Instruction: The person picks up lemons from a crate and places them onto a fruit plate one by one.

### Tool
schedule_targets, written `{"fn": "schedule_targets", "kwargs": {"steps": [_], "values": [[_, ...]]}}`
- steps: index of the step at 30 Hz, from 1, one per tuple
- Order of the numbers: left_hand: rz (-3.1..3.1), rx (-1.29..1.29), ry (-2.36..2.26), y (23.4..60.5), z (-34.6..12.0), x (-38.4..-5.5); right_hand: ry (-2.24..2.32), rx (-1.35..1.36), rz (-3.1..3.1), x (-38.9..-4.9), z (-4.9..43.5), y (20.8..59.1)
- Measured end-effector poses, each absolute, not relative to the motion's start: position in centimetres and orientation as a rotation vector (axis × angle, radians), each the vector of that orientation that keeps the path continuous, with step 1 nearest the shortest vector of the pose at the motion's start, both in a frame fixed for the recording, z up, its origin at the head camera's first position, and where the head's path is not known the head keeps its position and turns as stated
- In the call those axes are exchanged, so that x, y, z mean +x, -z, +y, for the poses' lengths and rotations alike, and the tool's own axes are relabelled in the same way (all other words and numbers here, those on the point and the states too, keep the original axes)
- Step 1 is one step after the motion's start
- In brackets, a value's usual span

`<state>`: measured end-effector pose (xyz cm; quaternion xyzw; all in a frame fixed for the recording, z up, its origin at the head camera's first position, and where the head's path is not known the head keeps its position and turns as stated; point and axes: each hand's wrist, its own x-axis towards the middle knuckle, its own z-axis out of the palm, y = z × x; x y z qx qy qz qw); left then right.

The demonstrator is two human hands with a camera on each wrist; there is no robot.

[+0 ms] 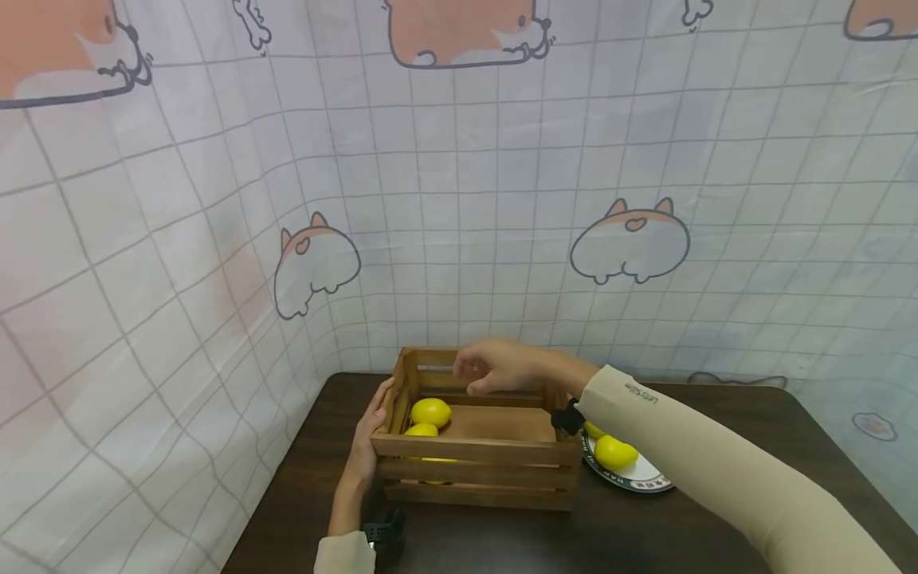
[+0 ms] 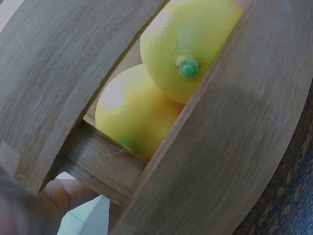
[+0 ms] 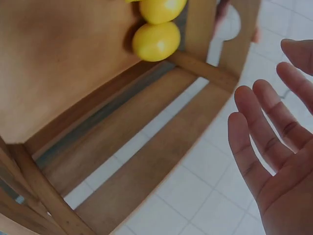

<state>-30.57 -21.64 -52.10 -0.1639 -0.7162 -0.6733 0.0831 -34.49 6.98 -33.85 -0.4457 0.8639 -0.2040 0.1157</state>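
A slatted wooden crate (image 1: 476, 453) stands on the dark table. Several yellow lemons (image 1: 431, 412) lie at its left end, and two lemons (image 2: 142, 112) show between the front slats in the left wrist view. My left hand (image 1: 364, 442) rests along the outside of the crate's left end, with fingertips up near the rim. Over the back part of the crate hovers my right hand (image 1: 505, 367), holding nothing. In the right wrist view, the fingers (image 3: 266, 137) of that hand are spread and relaxed, with the crate's slatted wall beside them.
A white plate (image 1: 649, 474) with a dark patterned rim sits right of the crate, bearing lemons (image 1: 614, 453); my right forearm partly covers it. Behind the dark table (image 1: 301, 494) hangs a grid-patterned cloth (image 1: 459, 183) with cartoon dogs, which also runs along the left.
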Motion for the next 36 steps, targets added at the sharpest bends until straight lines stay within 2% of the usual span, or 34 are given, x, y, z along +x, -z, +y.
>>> {"fn": "schedule_targets", "kwargs": {"steps": [18, 36], "values": [[-2.124, -0.479, 2.014, 52.2, -21.7, -30.6, 0.266, -1.259, 2.413, -37.7, 4.2, 37.3], [-2.144, -0.463, 2.003, 52.1, -21.9, -30.7, 0.284, -1.266, 2.264, -38.7, 1.8, 40.4]]}}
